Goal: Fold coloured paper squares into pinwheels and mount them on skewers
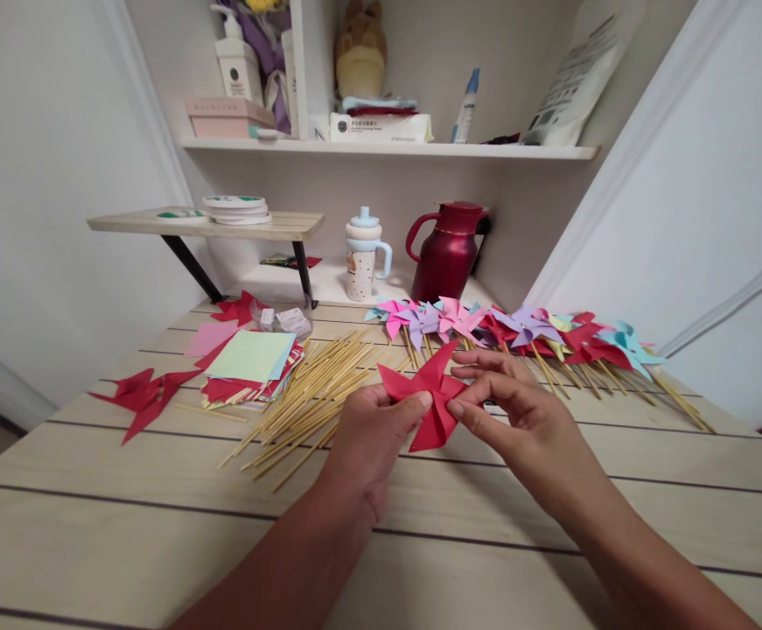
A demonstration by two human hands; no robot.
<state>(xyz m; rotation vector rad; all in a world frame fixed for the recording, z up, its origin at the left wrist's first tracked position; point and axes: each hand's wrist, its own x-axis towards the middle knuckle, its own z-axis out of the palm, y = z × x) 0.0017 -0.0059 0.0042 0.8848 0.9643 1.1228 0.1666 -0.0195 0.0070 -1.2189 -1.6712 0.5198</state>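
A red paper pinwheel (434,420) with folded, pointed blades is held above the table between my two hands. My left hand (374,429) grips it from the left, the thumb pressed near its centre. On the right side, my right hand (505,402) pinches a blade between thumb and forefinger, the other fingers curled behind. No stick shows on this pinwheel. Just left of my left hand lies a loose pile of thin wooden sticks (315,385). Behind my right hand is a row of finished pinwheels on sticks (528,328) in pink, purple, red and blue.
Coloured paper squares (249,357) are stacked at the left, beside loose red pinwheel blades (148,394) and a clear bag of small parts (285,321). A spotted cup (360,262) and a red thermos jug (450,254) stand at the back, below a white shelf (387,150).
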